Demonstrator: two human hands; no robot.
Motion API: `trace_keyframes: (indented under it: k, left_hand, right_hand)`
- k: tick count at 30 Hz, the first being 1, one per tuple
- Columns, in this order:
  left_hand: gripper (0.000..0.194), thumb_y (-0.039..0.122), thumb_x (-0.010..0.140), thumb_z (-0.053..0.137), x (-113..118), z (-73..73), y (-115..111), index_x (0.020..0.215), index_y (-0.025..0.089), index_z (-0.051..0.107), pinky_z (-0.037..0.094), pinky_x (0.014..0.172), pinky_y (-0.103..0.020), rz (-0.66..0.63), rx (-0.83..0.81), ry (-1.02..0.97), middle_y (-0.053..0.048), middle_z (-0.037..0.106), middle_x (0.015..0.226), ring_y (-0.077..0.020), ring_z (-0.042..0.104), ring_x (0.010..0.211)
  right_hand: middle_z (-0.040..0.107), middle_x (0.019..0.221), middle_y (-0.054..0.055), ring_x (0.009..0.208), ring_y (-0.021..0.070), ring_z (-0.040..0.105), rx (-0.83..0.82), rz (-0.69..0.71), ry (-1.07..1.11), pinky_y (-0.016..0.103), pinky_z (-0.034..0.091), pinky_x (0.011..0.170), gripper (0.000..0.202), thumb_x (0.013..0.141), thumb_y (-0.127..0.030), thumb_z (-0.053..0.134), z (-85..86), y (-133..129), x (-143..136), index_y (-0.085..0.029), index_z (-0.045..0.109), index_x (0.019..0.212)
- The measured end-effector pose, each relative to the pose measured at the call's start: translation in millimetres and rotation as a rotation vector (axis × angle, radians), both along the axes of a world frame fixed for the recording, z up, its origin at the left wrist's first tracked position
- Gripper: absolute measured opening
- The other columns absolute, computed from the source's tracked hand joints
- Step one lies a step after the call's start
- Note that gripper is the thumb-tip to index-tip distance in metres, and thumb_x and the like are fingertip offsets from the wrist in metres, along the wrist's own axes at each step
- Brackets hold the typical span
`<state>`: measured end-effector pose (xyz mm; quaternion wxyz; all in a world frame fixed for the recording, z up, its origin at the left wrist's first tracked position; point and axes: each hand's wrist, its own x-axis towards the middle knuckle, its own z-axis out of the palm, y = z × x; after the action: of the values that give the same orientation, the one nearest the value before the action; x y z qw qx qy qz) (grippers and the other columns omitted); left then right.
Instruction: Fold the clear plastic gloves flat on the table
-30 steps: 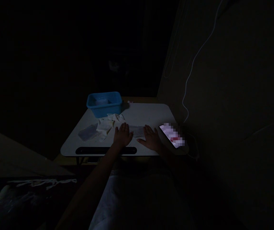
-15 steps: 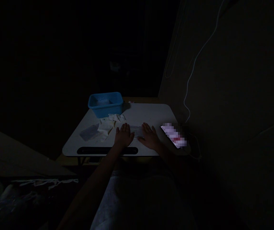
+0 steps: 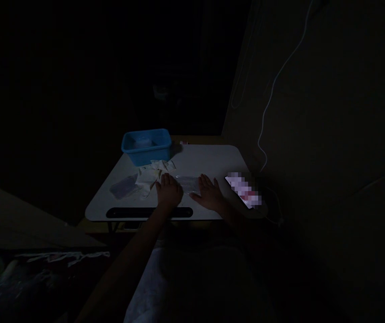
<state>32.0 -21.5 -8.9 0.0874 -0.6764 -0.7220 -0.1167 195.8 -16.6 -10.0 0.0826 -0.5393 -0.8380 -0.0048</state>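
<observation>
A clear plastic bag [image 3: 188, 184] lies flat on the white table [image 3: 209, 157], between my two hands. My left hand [image 3: 170, 192] rests palm down at the bag's left end, its fingers extended. On the right end lies my right hand [image 3: 209, 193], flat with the fingers stretched out and the thumb pointing left. White crumpled packets [image 3: 148, 178] are just left of my left hand. Farther left is another clear plastic bag [image 3: 124, 186]. The scene is dim, and fine detail of the bags is hard to make out.
A blue basket [image 3: 148, 154] with something clear inside stands at the table's back left. A lit phone [image 3: 242, 190] lies near the right edge. A black slot [image 3: 148, 212] runs along the front edge. A white cable [image 3: 273, 89] hangs at the right wall.
My left hand has moved slightly left, away from my right hand, and more of the plastic bag shows between them. My right hand has hardly moved.
</observation>
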Motion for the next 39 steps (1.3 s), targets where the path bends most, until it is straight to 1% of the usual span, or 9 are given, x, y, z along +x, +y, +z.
trace_keyframes:
  k: [2, 4, 8, 10, 12, 15, 20, 27, 39]
  left_hand:
    - [0.058, 0.030, 0.084, 0.029, 1, 6.7, 0, 0.132, -0.002, 0.032, 0.021, 0.104, -0.050, -0.051, 0.050, -0.012, -0.024, 0.031, 0.139, -0.0315, 0.023, 0.132]
    - [0.055, 0.030, 0.087, 0.024, 8, 15.8, 0, 0.133, 0.001, 0.032, 0.017, 0.107, -0.048, -0.178, 0.056, -0.042, -0.021, 0.029, 0.142, -0.0277, 0.020, 0.134]
    - [0.054, 0.033, 0.090, 0.016, 34, 27.3, 4, 0.135, 0.006, 0.030, 0.018, 0.108, -0.037, -0.511, -0.093, -0.145, -0.014, 0.028, 0.144, -0.0201, 0.019, 0.134]
    - [0.056, 0.034, 0.091, 0.013, 46, 24.6, 7, 0.135, 0.004, 0.029, 0.020, 0.108, -0.035, -0.567, -0.181, -0.187, -0.016, 0.027, 0.143, -0.0192, 0.019, 0.134]
    - [0.057, 0.034, 0.091, 0.012, 52, 17.6, 9, 0.135, 0.002, 0.027, 0.020, 0.108, -0.034, -0.568, -0.239, -0.212, -0.017, 0.028, 0.143, -0.0189, 0.020, 0.134]
    - [0.055, 0.033, 0.091, 0.009, 51, 7.4, 11, 0.137, 0.006, 0.025, 0.019, 0.108, -0.036, -0.533, -0.284, -0.231, -0.013, 0.028, 0.144, -0.0181, 0.021, 0.134]
    - [0.055, 0.032, 0.091, 0.004, 41, 5.6, 10, 0.137, 0.011, 0.025, 0.016, 0.109, -0.037, -0.464, -0.335, -0.208, -0.009, 0.025, 0.145, -0.0166, 0.017, 0.135]
    - [0.057, 0.035, 0.091, 0.005, 31, 5.2, 7, 0.136, 0.010, 0.030, 0.018, 0.108, -0.037, -0.384, -0.264, -0.085, -0.010, 0.026, 0.145, -0.0181, 0.019, 0.134]
    - [0.057, 0.036, 0.089, 0.018, 10, -2.5, 4, 0.136, 0.007, 0.029, 0.020, 0.106, -0.045, -0.238, -0.144, 0.025, -0.014, 0.028, 0.143, -0.0238, 0.024, 0.133]
  right_hand:
    - [0.023, 0.144, 0.019, 0.134, 0.0266, 0.017, -0.002, -0.002, 0.002, 0.052, 0.012, 0.106, 0.078, 0.083, -0.062, 0.026, 0.1, 0, -1, -0.004, 0.028, 0.136]
    - [0.022, 0.144, 0.019, 0.134, 0.0270, 0.016, -0.013, -0.005, 0.001, 0.052, 0.011, 0.106, 0.079, 0.082, -0.061, 0.027, 0.5, 0, -1, -0.004, 0.028, 0.136]
    - [0.021, 0.146, 0.014, 0.135, 0.0270, 0.014, -0.026, 0.016, -0.014, 0.052, 0.012, 0.105, 0.074, 0.081, -0.057, 0.035, 2.3, 0, -1, -0.015, 0.021, 0.140]
    - [0.020, 0.147, 0.010, 0.135, 0.0266, 0.013, -0.022, 0.027, -0.017, 0.052, 0.012, 0.105, 0.072, 0.081, -0.054, 0.037, 3.0, 0, -1, -0.021, 0.016, 0.141]
    - [0.020, 0.147, 0.010, 0.135, 0.0261, 0.013, -0.022, 0.026, -0.017, 0.052, 0.011, 0.105, 0.069, 0.083, -0.050, 0.036, 3.4, 0, -1, -0.021, 0.016, 0.141]
    - [0.022, 0.146, 0.012, 0.135, 0.0255, 0.014, -0.026, 0.029, -0.009, 0.053, 0.012, 0.105, 0.066, 0.083, -0.047, 0.036, 4.0, -1, -1, -0.020, 0.019, 0.141]
    - [0.025, 0.145, 0.016, 0.134, 0.0268, 0.017, -0.014, 0.020, -0.010, 0.053, 0.014, 0.104, 0.069, 0.081, -0.046, 0.038, 5.5, -3, 0, -0.012, 0.024, 0.139]
    - [0.027, 0.143, 0.018, 0.134, 0.0263, 0.019, 0.025, 0.000, 0.007, 0.051, 0.014, 0.106, 0.071, 0.082, -0.052, 0.034, 0.3, -2, -1, -0.005, 0.030, 0.135]
    - [0.026, 0.143, 0.019, 0.134, 0.0264, 0.019, 0.036, -0.001, 0.009, 0.050, 0.012, 0.106, 0.077, 0.083, -0.062, 0.027, -2.5, 0, 0, -0.005, 0.030, 0.135]
